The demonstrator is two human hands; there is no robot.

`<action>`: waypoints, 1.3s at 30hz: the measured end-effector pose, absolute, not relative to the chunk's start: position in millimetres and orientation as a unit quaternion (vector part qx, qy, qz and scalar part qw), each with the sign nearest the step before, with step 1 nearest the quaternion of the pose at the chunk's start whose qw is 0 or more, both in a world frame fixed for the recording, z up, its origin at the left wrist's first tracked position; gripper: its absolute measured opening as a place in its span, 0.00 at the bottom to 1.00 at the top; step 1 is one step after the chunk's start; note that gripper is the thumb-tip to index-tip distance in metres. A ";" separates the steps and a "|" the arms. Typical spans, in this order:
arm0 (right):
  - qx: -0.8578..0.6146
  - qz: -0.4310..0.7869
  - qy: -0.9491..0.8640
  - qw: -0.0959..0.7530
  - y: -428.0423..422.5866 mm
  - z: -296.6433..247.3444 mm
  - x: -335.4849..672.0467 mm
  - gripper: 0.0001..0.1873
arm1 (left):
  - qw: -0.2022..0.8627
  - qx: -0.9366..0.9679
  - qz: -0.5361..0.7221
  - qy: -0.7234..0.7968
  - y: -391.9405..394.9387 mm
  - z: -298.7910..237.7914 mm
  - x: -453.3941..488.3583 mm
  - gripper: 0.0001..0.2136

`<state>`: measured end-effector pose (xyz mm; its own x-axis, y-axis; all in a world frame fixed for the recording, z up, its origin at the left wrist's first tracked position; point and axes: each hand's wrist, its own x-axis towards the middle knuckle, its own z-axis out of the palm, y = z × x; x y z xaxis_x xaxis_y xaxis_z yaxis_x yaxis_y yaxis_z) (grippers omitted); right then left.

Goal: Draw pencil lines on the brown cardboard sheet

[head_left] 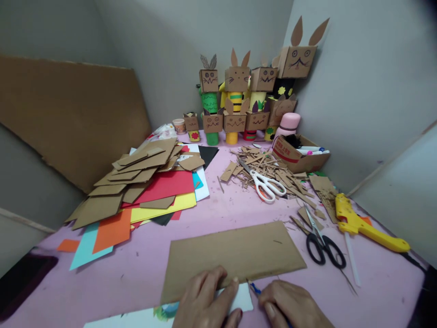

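A rectangular sheet of brown cardboard (pixel 232 250) lies flat at the front of the table. My left hand (pixel 206 300) presses down with fingers stretched out, across its near edge and a white strip (pixel 243 296) lying along that edge. Part of a colourful print shows on the white paper (pixel 136 319) to the left of this hand. In my right hand (pixel 290 303) is a slim blue pen (pixel 255 288), its point close to the cardboard's near edge, just right of the white strip's end. The fingers hide most of the pen.
Black-handled scissors (pixel 324 246) and a yellow glue gun (pixel 368 230) lie to the right. White-handled scissors (pixel 264 182) rest on cardboard scraps (pixel 252 159). Stacked cardboard pieces (pixel 136 177) and coloured paper (pixel 167 187) fill the left. Cardboard animal figures (pixel 235 79) stand behind, near a pen box (pixel 300 159).
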<state>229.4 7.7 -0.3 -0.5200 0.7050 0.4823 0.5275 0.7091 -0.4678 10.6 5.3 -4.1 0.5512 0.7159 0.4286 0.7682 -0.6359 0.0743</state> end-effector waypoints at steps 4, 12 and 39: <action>-0.361 0.137 -0.869 0.311 5.6 -8.2 233.4 0.12 | 0.056 -0.877 -0.218 -0.424 5.7 -5.2 10.3 0.18; -0.359 0.153 -0.864 0.319 7.1 -8.9 234.5 0.11 | 0.054 -0.877 -0.213 -0.428 4.0 -3.5 11.8 0.17; -0.559 0.103 -0.718 0.401 28.2 -11.2 250.8 0.13 | 0.068 -0.877 -0.233 -0.415 4.6 8.3 17.7 0.17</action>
